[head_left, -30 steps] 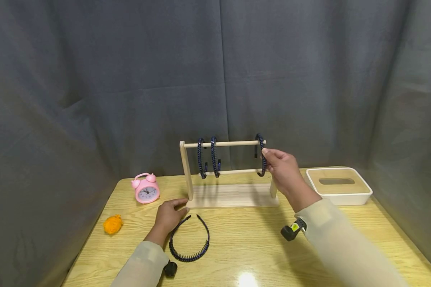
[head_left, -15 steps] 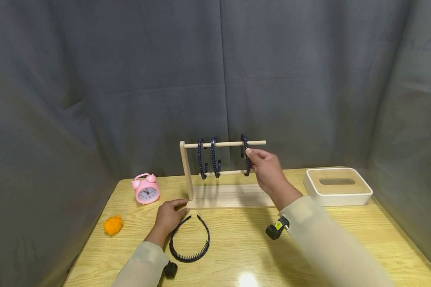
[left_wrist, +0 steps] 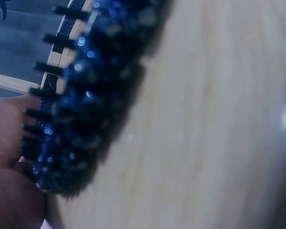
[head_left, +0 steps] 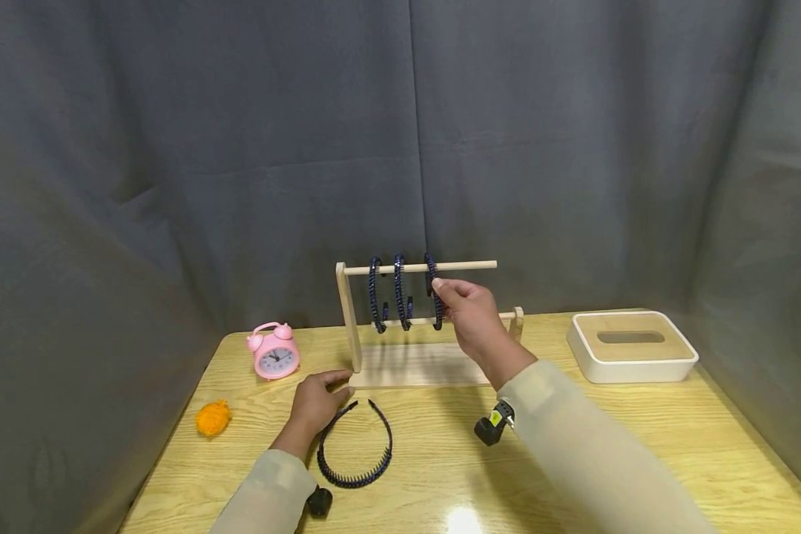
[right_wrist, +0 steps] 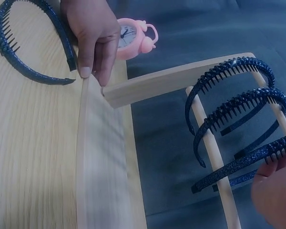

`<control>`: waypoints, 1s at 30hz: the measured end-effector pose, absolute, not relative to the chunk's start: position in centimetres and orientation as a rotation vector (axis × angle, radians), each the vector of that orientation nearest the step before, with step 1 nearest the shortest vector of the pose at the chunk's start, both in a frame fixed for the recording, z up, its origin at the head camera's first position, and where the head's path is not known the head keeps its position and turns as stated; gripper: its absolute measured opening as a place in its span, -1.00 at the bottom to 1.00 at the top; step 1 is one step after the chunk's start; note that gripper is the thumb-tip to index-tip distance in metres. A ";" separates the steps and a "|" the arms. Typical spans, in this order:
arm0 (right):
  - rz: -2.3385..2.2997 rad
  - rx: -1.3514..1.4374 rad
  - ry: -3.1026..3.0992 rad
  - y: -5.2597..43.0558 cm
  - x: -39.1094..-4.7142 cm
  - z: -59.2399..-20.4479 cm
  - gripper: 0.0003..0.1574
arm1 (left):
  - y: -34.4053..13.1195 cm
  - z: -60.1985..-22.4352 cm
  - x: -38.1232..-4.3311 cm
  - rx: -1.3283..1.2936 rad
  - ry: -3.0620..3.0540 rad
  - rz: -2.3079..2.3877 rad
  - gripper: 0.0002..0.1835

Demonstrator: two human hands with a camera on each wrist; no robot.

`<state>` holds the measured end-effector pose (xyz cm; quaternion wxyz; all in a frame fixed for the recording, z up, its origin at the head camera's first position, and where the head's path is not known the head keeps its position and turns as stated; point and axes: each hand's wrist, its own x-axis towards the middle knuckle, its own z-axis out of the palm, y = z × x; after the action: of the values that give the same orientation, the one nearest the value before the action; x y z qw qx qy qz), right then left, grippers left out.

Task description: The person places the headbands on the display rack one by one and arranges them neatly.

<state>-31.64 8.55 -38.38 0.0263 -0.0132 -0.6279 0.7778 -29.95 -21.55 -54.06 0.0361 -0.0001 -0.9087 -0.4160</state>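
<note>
In the head view my right hand [head_left: 472, 315] pinches a dark blue toothed headband [head_left: 438, 315] that hangs over the top rod of a wooden headband stand [head_left: 420, 367]. Two similar headbands, a middle one [head_left: 398, 285] and a left one [head_left: 373, 297], hang closer to the stand's upright. My left hand [head_left: 314, 404] grips the base's left corner with thumb and fingers; the right wrist view shows this left hand [right_wrist: 93, 38] from the other side. Another headband [head_left: 347, 482] lies on the table just right of my left wrist, teeth inward. It fills much of the left wrist view, blurred.
A pink alarm clock [head_left: 276, 356] stands left of the stand, with an orange fluffy ball [head_left: 213, 418] nearer on the table [head_left: 574, 445]. At the right sits a white tissue box [head_left: 630, 367] with a wooden lid. Grey curtains [head_left: 294, 148] surround the table.
My right hand has slid the pinched headband leftward along the rods, from near their right end toward the other two. My left hand stays at the base corner.
</note>
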 end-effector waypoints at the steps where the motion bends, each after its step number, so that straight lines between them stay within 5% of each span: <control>1: 2.401 -0.038 -1.943 8.4 -31.7 -38.4 -0.55 | -21.5 -54.1 -29.9 -0.001 -2.790 -1.279 -0.66; 11: 2.414 0.011 -1.916 7.8 -32.1 -39.0 -0.52 | -21.4 -54.2 -29.7 -0.023 -2.794 -1.291 -0.65; 18: 2.409 0.024 -1.938 7.7 -32.1 -39.2 -0.73 | -21.4 -54.1 -29.7 -0.014 -2.798 -1.308 -0.64; 30: 2.373 0.048 -2.001 8.0 -31.7 -40.3 -0.65 | -21.4 -54.1 -29.6 -0.024 -2.792 -1.296 -0.64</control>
<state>-31.71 7.99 -40.27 0.0186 0.0153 -0.6445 0.7642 -29.65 -21.40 -54.07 0.0319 -0.0077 -0.9066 -0.4207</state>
